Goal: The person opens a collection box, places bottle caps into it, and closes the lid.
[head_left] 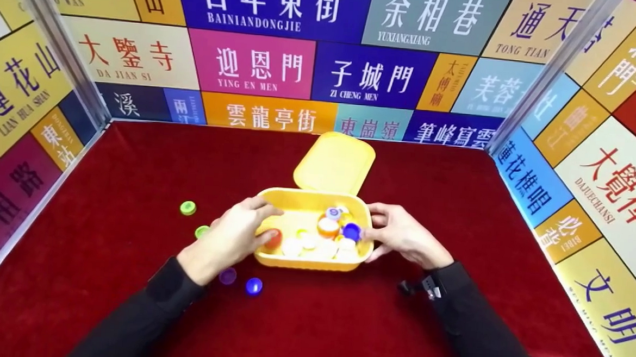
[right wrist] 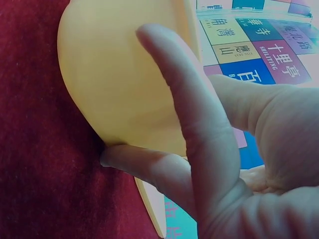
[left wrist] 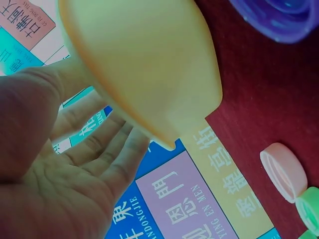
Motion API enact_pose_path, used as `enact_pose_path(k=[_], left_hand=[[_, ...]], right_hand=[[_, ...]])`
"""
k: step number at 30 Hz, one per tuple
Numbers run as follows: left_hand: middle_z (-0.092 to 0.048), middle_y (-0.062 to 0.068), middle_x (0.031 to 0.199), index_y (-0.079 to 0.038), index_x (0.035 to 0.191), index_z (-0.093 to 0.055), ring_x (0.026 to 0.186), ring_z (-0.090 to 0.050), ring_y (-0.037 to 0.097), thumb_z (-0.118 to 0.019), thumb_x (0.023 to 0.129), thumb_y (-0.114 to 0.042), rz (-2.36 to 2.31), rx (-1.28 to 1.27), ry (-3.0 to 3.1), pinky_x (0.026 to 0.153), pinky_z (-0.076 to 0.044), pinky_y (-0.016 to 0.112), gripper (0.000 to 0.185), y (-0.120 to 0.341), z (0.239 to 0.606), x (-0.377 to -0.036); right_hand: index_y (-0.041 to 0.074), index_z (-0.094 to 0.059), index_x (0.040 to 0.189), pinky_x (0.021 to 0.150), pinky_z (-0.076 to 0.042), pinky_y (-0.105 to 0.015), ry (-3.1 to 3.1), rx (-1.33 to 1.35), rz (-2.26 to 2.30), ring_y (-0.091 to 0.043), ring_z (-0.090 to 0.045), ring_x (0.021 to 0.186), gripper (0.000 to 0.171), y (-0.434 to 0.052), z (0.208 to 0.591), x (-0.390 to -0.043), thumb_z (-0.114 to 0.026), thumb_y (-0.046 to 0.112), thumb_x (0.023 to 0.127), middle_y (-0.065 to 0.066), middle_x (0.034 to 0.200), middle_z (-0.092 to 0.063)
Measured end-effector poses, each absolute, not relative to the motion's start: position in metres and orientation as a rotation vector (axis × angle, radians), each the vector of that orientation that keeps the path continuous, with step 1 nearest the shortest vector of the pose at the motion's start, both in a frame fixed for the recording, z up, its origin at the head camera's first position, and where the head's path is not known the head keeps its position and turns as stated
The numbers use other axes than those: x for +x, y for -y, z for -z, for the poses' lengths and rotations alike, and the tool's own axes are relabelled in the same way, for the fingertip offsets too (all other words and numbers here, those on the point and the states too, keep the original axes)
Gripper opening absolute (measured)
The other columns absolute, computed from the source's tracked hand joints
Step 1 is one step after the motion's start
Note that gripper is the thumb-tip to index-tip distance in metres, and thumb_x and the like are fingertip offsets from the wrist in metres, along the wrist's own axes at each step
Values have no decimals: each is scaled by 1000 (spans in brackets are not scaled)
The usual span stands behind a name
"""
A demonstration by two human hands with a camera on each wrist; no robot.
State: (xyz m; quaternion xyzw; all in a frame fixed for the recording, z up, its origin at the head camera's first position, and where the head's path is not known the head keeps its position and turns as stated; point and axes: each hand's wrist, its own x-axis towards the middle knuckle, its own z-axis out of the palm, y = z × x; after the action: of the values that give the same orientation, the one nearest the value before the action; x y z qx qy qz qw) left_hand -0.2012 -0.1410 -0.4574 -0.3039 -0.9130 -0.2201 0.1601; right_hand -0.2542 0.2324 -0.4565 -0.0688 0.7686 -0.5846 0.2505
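Note:
A yellow plastic box (head_left: 309, 263) stands mid-table on red cloth, its hinged lid (head_left: 334, 163) tipped up behind it. Inside lie several bottle caps, among them an orange cap (head_left: 273, 237) at the left end and a blue cap (head_left: 351, 231) at the right. My left hand (head_left: 242, 230) lies against the box's left end, fingers fairly straight over the rim and palm open in the left wrist view (left wrist: 75, 169). At the opposite end my right hand (head_left: 396, 234) holds the box. Its fingers (right wrist: 199, 124) curl against the yellow wall (right wrist: 119, 79).
Loose caps lie on the cloth left of the box: two green caps (head_left: 187, 208) (head_left: 202, 231), a purple cap (head_left: 227, 275) and a blue cap (head_left: 253, 286). Printed sign panels wall in the table (head_left: 460, 169) at the back and both sides.

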Motion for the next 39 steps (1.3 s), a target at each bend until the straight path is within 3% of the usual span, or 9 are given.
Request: enact_pose_path(k=[7,15,25,39], left_hand=[[-78,18,122,0,131,-83,107,-74,34,-96,96,-12,609,-861,2609,99,-70,46,39,148,452,-203],[-79,20,127,-1,133,-83,111,-75,34,-91,100,-10,667,-749,2637,103,-69,46,34,163,446,-208],[-80,20,133,-4,140,-82,113,-78,38,-81,107,-10,768,-551,2692,106,-66,54,33,198,441,-225],[-74,35,135,6,141,-78,118,-71,51,-76,104,-4,709,-358,2873,111,-61,65,39,252,459,-240]], right_hand=[[-9,-52,163,71,-73,-46,-2087,-205,1586,-34,-86,98,64,-234,457,-255,-74,-8,102,-34,147,-74],[-11,-57,161,72,-73,-43,-2083,-214,1583,-33,-86,103,53,-234,457,-254,-63,-3,108,-33,144,-76],[-12,-57,160,70,-73,-43,-2084,-214,1600,-31,-87,97,53,-235,456,-254,-66,-5,108,-33,140,-78],[-10,-59,159,71,-73,-45,-2084,-202,1599,-33,-87,97,53,-234,456,-253,-64,-8,107,-33,142,-78]])
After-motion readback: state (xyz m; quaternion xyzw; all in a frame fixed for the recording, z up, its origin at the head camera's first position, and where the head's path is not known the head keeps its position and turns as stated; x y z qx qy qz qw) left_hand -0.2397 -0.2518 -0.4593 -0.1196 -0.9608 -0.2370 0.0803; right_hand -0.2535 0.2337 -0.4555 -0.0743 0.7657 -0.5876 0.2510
